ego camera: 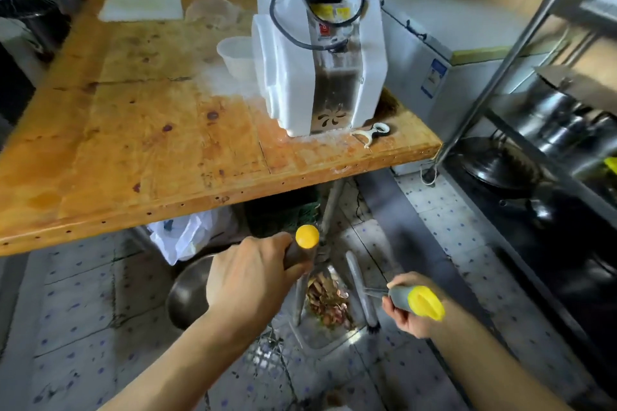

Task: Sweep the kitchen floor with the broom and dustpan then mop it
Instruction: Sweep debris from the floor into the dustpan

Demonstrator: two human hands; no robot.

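Head view | my left hand (248, 272) fingers grip dustpan handle (302, 248) | right hand (409, 309) fingers grip broom handle (405, 299) | risk: tilting dustpan (329, 327) spills debris (327, 299)

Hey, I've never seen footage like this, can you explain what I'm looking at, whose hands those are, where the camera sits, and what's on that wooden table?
There is no robot here. The single picture comes from a camera worn on a person's head, looking down at their own two hands. The left hand grips a grey handle with a yellow end cap; it seems to lead down to the dustpan, which holds brownish debris. The right hand grips the broom handle, also yellow-tipped. On the wooden table stand a white machine, a white tub, a white board and a peeler. A metal bowl lies on the floor below.
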